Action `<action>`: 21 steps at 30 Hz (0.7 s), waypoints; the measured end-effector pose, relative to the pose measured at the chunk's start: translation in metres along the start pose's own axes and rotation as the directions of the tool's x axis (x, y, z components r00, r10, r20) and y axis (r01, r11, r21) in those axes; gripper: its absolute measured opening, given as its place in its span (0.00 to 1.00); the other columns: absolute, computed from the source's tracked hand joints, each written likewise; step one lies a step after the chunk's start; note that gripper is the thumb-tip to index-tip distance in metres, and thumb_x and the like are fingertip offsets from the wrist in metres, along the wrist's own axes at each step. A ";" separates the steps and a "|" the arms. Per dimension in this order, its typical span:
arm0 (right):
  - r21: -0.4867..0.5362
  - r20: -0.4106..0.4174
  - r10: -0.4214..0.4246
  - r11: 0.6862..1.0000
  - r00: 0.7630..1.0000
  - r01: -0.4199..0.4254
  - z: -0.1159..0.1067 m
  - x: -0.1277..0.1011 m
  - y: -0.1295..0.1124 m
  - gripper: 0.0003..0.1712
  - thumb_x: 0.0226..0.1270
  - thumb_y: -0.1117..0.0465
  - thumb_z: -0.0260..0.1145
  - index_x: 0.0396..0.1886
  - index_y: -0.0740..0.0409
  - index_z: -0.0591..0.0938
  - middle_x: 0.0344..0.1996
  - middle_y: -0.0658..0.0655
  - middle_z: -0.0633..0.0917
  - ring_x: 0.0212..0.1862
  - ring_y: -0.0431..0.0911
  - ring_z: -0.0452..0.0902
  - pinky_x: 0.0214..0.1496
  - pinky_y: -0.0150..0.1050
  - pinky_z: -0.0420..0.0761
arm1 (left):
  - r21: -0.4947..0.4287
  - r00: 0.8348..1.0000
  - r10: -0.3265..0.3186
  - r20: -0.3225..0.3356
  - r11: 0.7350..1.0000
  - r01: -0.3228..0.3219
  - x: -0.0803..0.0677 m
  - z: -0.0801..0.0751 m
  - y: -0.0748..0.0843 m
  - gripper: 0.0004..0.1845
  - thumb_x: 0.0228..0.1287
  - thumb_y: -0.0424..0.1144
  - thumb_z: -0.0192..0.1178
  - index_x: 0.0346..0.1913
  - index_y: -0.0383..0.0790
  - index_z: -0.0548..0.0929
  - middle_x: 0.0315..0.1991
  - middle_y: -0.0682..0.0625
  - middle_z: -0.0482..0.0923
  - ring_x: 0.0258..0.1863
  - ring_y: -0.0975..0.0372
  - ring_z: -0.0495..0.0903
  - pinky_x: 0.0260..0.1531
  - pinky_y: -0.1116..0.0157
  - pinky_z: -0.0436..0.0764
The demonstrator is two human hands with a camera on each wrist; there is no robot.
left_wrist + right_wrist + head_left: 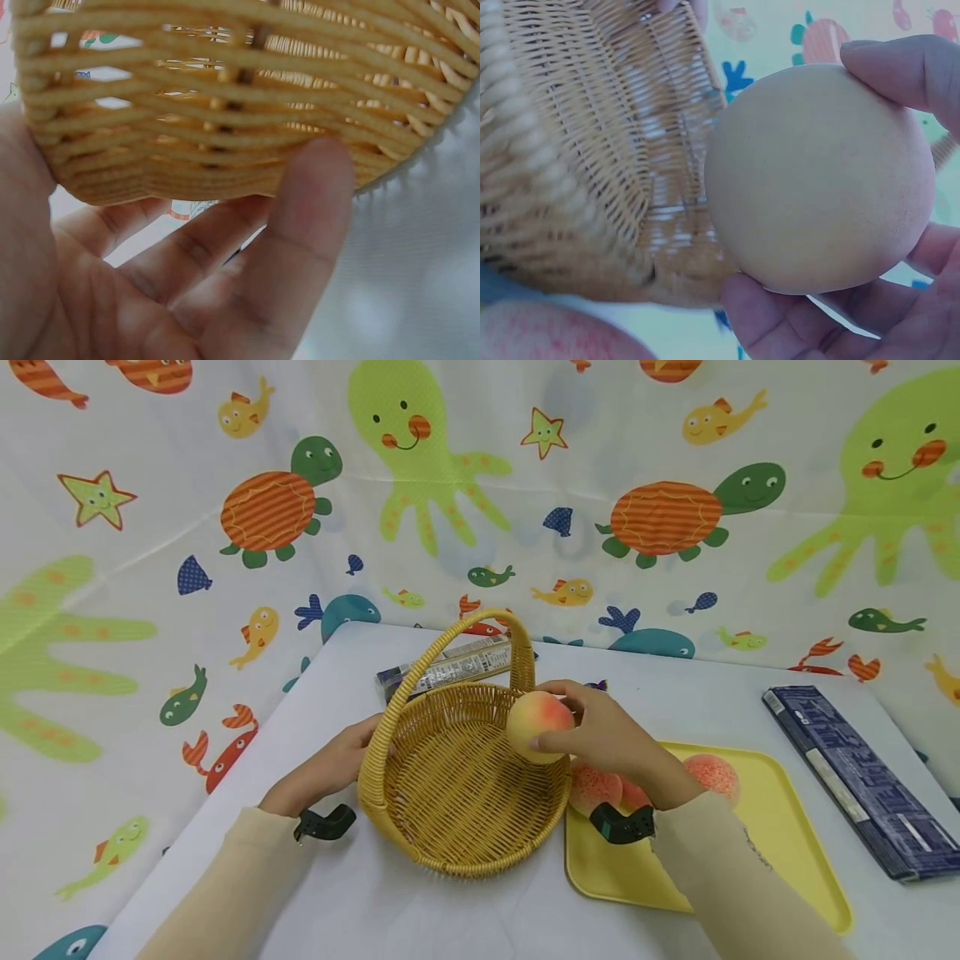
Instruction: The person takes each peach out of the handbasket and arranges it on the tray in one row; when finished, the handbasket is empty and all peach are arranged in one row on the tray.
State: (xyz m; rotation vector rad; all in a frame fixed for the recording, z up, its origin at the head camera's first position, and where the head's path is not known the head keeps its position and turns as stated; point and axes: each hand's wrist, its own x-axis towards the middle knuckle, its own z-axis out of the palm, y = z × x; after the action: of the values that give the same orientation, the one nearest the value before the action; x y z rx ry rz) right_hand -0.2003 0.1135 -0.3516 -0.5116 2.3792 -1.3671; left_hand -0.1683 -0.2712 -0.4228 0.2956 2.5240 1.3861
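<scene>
A round yellow wicker basket (465,785) with a tall arched handle stands on the table. My left hand (348,756) holds its left side; in the left wrist view the fingers (315,195) lie against the outer weave, and part of the hand is hidden behind the basket. Over the basket's right rim, my right hand (600,727) grips a pale yellow peach (536,727) with a red blush. The right wrist view shows that peach (817,180) between thumb and fingers, beside the basket wall (630,135).
Right of the basket lies a yellow tray (787,852) with several red-speckled peaches (596,789), partly hidden by the right arm. A long blue package (862,785) lies at the far right. More long packages (465,664) lie behind the basket, before a sea-animal curtain (480,527).
</scene>
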 end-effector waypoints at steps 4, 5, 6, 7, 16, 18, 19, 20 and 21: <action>0.006 -0.034 -0.008 1.000 0.999 0.008 -0.008 -0.009 0.006 0.40 0.62 0.50 0.78 0.73 0.46 0.73 0.55 0.57 0.84 0.55 0.52 0.80 0.56 0.47 0.82 | 0.016 1.000 -0.002 -0.006 1.000 0.003 0.000 0.001 0.001 0.31 0.79 0.41 0.56 0.80 0.42 0.64 0.69 0.37 0.74 0.63 0.47 0.77 0.62 0.44 0.76; 0.004 -0.040 -0.014 1.000 0.999 0.015 -0.010 -0.011 0.007 0.40 0.62 0.50 0.77 0.73 0.46 0.73 0.56 0.57 0.84 0.55 0.52 0.80 0.57 0.47 0.81 | 0.016 1.000 -0.003 -0.007 1.000 0.003 0.000 0.001 0.001 0.31 0.79 0.41 0.56 0.80 0.41 0.64 0.69 0.37 0.74 0.63 0.47 0.77 0.62 0.44 0.77; -0.001 -0.049 -0.015 1.000 0.999 0.015 -0.012 -0.014 0.008 0.40 0.62 0.50 0.77 0.73 0.46 0.73 0.56 0.56 0.84 0.56 0.52 0.80 0.57 0.48 0.81 | 0.019 1.000 -0.002 -0.007 1.000 0.002 0.000 0.001 0.001 0.31 0.79 0.40 0.56 0.79 0.41 0.64 0.68 0.36 0.75 0.62 0.47 0.78 0.61 0.44 0.77; -0.003 -0.055 -0.013 1.000 0.998 0.013 -0.014 -0.016 0.009 0.40 0.62 0.50 0.77 0.73 0.46 0.73 0.56 0.57 0.84 0.56 0.53 0.80 0.57 0.48 0.81 | 0.021 1.000 -0.004 -0.007 1.000 0.004 0.000 0.001 0.001 0.30 0.79 0.40 0.56 0.79 0.41 0.64 0.68 0.36 0.75 0.62 0.47 0.78 0.61 0.44 0.77; -0.026 -0.110 0.056 0.998 0.992 -0.059 -0.034 -0.041 0.022 0.43 0.63 0.46 0.77 0.76 0.45 0.70 0.57 0.59 0.83 0.58 0.54 0.78 0.55 0.46 0.81 | 0.029 1.000 -0.024 -0.005 0.999 0.025 0.000 0.000 -0.001 0.29 0.80 0.42 0.56 0.78 0.42 0.65 0.67 0.38 0.76 0.61 0.49 0.78 0.60 0.47 0.76; -0.046 -0.127 0.061 0.997 0.990 -0.068 -0.038 -0.047 0.026 0.44 0.64 0.46 0.76 0.77 0.47 0.69 0.59 0.61 0.83 0.58 0.55 0.78 0.56 0.47 0.82 | 0.033 1.000 -0.026 -0.006 0.999 0.026 0.000 0.000 -0.002 0.29 0.80 0.42 0.55 0.78 0.42 0.65 0.66 0.38 0.76 0.60 0.50 0.78 0.60 0.48 0.77; -0.056 -0.135 0.062 0.996 0.989 -0.070 -0.041 -0.050 0.028 0.44 0.65 0.47 0.75 0.77 0.48 0.68 0.59 0.62 0.82 0.58 0.56 0.78 0.56 0.49 0.83 | 0.034 1.000 -0.025 -0.007 0.999 0.025 0.000 0.000 -0.002 0.29 0.80 0.43 0.55 0.78 0.42 0.66 0.66 0.38 0.77 0.59 0.50 0.78 0.59 0.49 0.77; -0.066 -0.146 0.062 0.995 0.987 -0.073 -0.043 -0.054 0.030 0.44 0.65 0.47 0.75 0.77 0.49 0.68 0.60 0.62 0.82 0.59 0.56 0.77 0.56 0.49 0.83 | 0.031 1.000 -0.023 -0.005 0.999 0.024 0.000 0.000 -0.002 0.28 0.80 0.42 0.55 0.78 0.42 0.66 0.65 0.38 0.77 0.58 0.50 0.79 0.58 0.50 0.78; -0.071 -0.156 0.065 0.994 0.986 -0.077 -0.045 -0.057 0.032 0.44 0.65 0.47 0.75 0.77 0.49 0.68 0.61 0.62 0.81 0.59 0.57 0.77 0.57 0.50 0.82 | 0.031 1.000 -0.019 -0.005 0.999 0.019 0.001 -0.001 -0.002 0.28 0.80 0.42 0.56 0.78 0.42 0.66 0.64 0.38 0.77 0.57 0.51 0.79 0.57 0.50 0.78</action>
State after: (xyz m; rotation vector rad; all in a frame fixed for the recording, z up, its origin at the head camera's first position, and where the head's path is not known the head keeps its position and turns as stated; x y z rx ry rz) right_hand -0.1758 0.1888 -0.3516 -0.3489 2.5551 -1.3317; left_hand -0.1692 -0.2723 -0.4238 0.2734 2.5474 1.3429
